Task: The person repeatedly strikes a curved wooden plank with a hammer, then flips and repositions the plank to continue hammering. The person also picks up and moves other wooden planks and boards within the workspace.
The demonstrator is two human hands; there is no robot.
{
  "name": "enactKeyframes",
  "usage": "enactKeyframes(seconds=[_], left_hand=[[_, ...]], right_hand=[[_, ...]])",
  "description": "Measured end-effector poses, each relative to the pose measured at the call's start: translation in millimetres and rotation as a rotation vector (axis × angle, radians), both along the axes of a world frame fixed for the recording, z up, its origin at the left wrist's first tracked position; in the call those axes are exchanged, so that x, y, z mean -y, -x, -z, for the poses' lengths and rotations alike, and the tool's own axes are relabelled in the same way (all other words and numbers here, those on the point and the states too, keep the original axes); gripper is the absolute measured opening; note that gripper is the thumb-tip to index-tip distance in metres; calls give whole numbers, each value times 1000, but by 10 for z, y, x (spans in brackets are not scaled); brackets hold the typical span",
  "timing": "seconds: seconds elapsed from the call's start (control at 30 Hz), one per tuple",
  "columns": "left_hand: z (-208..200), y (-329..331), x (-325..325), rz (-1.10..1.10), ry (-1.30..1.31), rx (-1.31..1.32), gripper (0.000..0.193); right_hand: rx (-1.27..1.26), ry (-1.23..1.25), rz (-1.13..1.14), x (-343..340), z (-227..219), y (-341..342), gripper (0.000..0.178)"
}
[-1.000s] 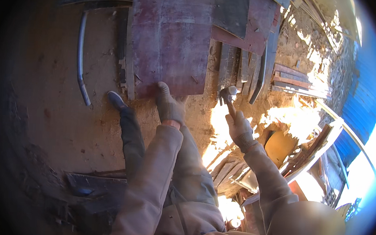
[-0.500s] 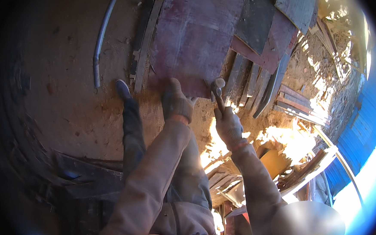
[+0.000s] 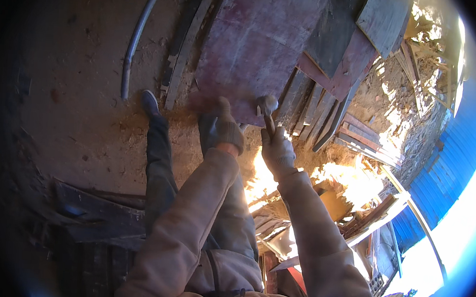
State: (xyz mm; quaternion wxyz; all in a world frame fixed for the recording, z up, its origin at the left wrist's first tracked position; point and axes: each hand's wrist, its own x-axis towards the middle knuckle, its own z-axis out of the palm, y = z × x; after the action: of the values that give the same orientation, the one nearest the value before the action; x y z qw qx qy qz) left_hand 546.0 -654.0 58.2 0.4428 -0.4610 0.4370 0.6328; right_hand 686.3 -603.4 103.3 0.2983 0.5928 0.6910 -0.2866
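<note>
My gloved left hand (image 3: 228, 127) grips the near edge of a worn reddish plywood board (image 3: 249, 51). Its thumb lies on top, and the other fingers are mostly hidden at the edge. In my gloved right hand (image 3: 279, 152) is a hammer (image 3: 269, 120), held by its handle. The hammer's head sits over or just beside the board's near right corner; I cannot tell whether it touches the board.
A bent metal pipe (image 3: 131, 55) lies on the dirt at left, beside narrow planks (image 3: 188, 47). Several more boards (image 3: 385, 21) and strips of wood (image 3: 367, 137) are at right. Scrap wood (image 3: 370, 216) is heaped near my right arm, before a blue corrugated sheet (image 3: 438, 171).
The whole view has shifted and turned slightly. My right hand and the hammer have moved left, bringing the hammer head closer to the board's corner. My left hand stays at the board's edge.
</note>
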Motion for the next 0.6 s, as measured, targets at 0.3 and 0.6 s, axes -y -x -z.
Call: enactKeyframes(seconds=[0.3, 0.6], left_hand=[[208, 172, 295, 132, 19, -64, 102], [-109, 315, 273, 94, -42, -52, 110]], right_hand=[[-288, -278, -41, 385, 400, -351, 41], [-386, -225, -68, 403, 176, -147, 23]])
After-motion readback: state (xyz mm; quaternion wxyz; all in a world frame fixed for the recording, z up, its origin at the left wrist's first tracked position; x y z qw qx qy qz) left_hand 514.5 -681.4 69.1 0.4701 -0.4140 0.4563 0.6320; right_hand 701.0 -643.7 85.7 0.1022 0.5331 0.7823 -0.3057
